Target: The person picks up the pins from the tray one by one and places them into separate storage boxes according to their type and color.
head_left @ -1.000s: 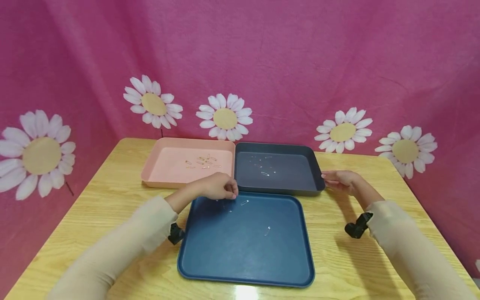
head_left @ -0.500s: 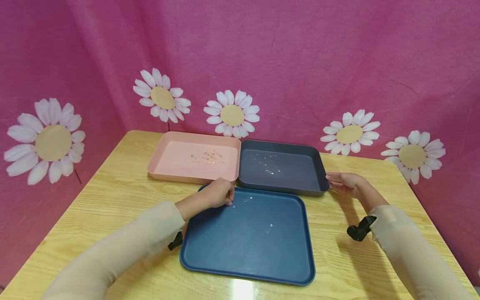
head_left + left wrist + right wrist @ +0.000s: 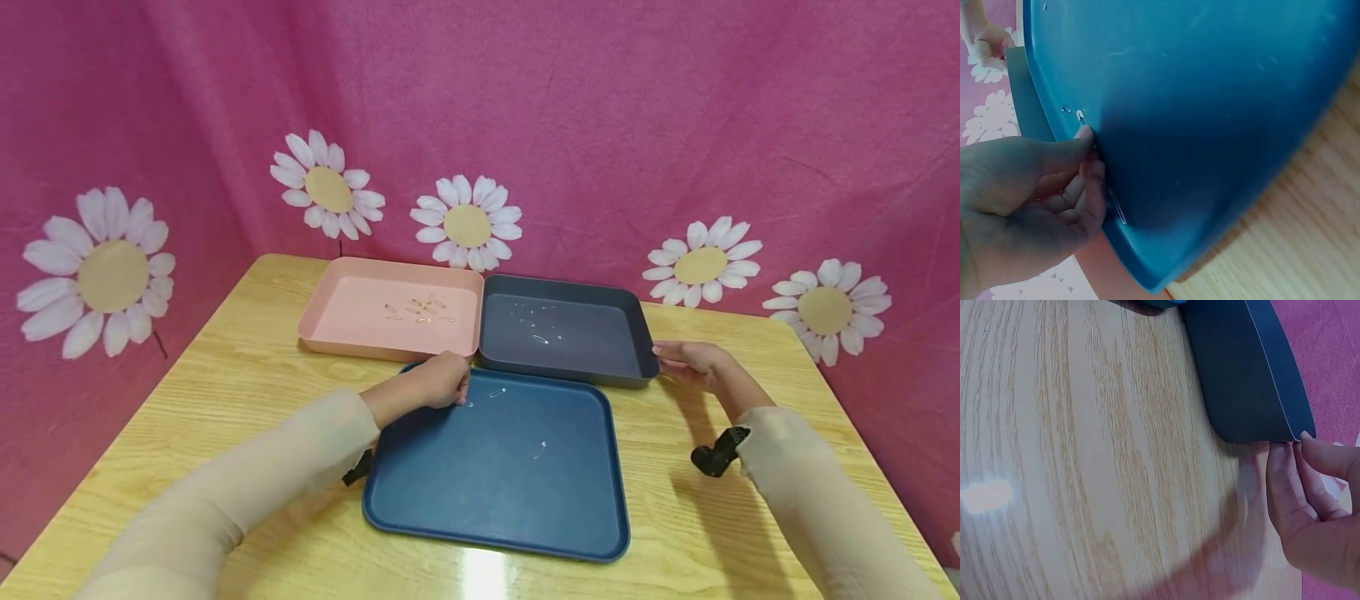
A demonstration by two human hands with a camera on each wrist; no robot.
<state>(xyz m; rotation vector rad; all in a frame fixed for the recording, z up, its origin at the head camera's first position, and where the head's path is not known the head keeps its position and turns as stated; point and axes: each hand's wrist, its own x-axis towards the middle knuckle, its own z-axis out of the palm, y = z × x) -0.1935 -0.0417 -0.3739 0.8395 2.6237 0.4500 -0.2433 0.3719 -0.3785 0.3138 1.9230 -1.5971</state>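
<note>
My left hand is low over the far left part of the blue tray. Its thumb and fingertips pinch a silver safety pin, whose head pokes out past the thumb. Another safety pin lies beside the fingers, partly covered by them. Two more lie on this tray: a safety pin close to the hand and a safety pin further right. My right hand holds the right end of the dark grey tray, thumb at the rim and fingers against the outer wall.
Behind the blue tray, a pink tray holds several gold safety pins. It stands against the dark grey tray, where several pins lie. All three trays rest on a wooden table. A pink flowered cloth hangs behind.
My left hand has come down from near the pink tray's front edge to the blue tray and now pinches a safety pin. The right hand stays at the dark grey tray. The head view has shifted slightly.
</note>
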